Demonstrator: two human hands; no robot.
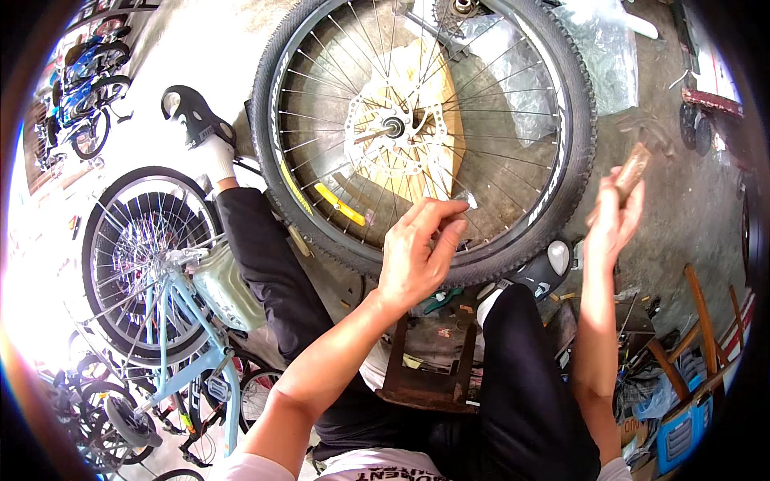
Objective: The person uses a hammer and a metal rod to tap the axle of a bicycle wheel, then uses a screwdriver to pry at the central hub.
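Grey concrete floor (682, 208) is spreading around the work in the head view, w/ a pale-blue metal-framed bicycle (190, 381) crowding in at L and a clear, crinkled plastic bag (597, 56) lying at upper R.

Big black-tyred bicycle wheel w/ thin metal spokes (393, 127) is sitting centrally, just past the knees, prob. placed so both hands can reach it; can't tell if it's lying flat or slightly propped. Black L shoe (200, 120) and dark R shoe (549, 268) are flanking it, poss. for steadiness. Tan sheet (437, 72) is showing thru the spokes.

L hand (413, 248) is hanging over the wheel's near edge, back up, fingers half curled, thumb & index a bit apart; tiny whitish scrap (469, 200) is showing at the index tip, but can't tell if it's being pinched. L forearm (333, 353) is slanting up and inward.

R hand (615, 220) is hovering off the tyre's R side, not touching, fingers wrapping a brown, stick-shaped, wood-looking tool (634, 172), blurred, so exact kind unclear. It's prob. being held by its shaft b/c that's leaving the far end free. R forearm (595, 337) is standing near vertical.
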